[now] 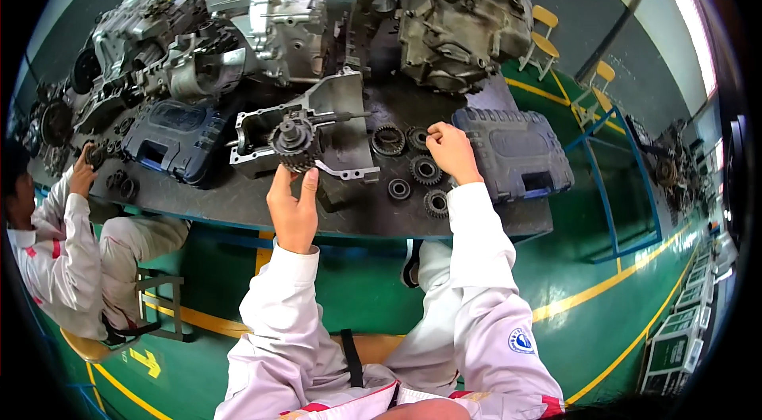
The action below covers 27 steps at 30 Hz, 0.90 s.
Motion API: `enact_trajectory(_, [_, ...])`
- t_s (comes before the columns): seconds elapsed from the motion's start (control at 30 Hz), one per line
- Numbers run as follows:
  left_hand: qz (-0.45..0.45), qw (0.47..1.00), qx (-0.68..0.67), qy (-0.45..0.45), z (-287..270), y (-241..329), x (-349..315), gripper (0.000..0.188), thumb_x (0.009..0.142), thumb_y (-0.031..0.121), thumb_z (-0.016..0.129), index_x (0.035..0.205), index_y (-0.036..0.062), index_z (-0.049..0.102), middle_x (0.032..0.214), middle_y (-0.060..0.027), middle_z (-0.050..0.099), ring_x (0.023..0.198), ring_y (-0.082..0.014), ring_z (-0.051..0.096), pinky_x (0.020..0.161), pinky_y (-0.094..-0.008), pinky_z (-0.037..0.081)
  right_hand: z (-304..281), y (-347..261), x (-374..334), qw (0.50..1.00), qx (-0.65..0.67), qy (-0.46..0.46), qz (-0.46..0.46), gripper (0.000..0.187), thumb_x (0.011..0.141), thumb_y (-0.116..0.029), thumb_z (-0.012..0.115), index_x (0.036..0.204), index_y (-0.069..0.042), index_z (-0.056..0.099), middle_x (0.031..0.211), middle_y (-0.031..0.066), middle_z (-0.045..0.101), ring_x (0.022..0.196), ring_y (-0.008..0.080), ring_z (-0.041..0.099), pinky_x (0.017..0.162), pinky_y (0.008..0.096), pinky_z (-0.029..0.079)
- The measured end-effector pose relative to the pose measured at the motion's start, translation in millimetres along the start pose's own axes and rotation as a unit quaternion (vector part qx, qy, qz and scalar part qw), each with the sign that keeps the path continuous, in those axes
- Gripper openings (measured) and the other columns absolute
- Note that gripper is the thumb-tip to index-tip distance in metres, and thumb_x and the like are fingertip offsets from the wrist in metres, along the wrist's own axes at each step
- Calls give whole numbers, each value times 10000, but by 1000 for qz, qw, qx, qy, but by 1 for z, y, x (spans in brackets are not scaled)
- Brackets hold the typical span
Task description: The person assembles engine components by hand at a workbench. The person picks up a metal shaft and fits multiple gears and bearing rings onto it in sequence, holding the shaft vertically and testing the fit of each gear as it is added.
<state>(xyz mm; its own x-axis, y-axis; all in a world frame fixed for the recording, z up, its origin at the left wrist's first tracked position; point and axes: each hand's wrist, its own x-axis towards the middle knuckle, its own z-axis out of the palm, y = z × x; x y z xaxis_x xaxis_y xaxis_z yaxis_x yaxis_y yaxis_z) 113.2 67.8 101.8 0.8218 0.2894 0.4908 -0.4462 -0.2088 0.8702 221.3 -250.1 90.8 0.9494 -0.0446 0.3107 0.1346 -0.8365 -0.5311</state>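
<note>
Up close, left hand gripping gear cluster, right hand pinching small gear beside toolcase near bench edge.

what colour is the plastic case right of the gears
Dark blue-grey; the plastic case shows best in the head view, beside the right hand.

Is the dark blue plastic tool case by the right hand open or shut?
Shut: the dark blue plastic tool case lies flat with its ribbed lid down, beside the right hand.

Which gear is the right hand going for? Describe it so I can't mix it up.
On the dark workbench, right of the open aluminium housing, lie five loose gears. The right hand touches the top-right gear, the one farthest from the bench's near edge, beside the grey case.
</note>
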Motion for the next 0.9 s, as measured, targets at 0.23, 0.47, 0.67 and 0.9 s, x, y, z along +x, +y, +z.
enact_trajectory(0.23, [-16, 998, -58, 7, -1, 1, 1, 227, 984, 108, 696, 1174, -15, 674, 1007, -68, 727, 891, -152, 619, 845, -305, 492, -11, 6, 11, 997, 58, -6, 43, 270, 872, -152, 664, 1100, -26, 736, 1034, 179, 762, 998, 356, 728, 899, 428, 565])
enact_trajectory(0.47, [-21, 999, -48, -7, 8, 0, 1, 233, 982, 111, 699, 1177, -13, 671, 1011, -62, 724, 913, -144, 611, 861, -297, 483, 30, 2, 34, 993, -82, -59, -64, 352, 850, -225, 699, 1130, -13, 718, 1195, 177, 691, 1151, 367, 633, 948, 472, 523])
enact_trajectory(0.67, [-19, 998, -44, -39, -8, -9, -1, 269, 1014, 52, 646, 1273, -17, 638, 1153, -38, 702, 1013, -103, 628, 925, -250, 473, 89, -29, 19, 972, -135, -147, -123, 700, 789, -396, 742, 1393, -80, 581, 1419, 178, 561, 1416, 383, 411, 1149, 771, 182])
enact_trajectory(0.9, [-23, 996, -60, -58, 5, -10, -2, 285, 1018, 73, 662, 1285, -21, 635, 1169, -40, 699, 1021, -98, 625, 946, -250, 473, 104, -15, 20, 973, -183, -96, -102, 737, 739, -397, 774, 1389, -100, 593, 1405, 184, 556, 1361, 377, 469, 1143, 768, 190])
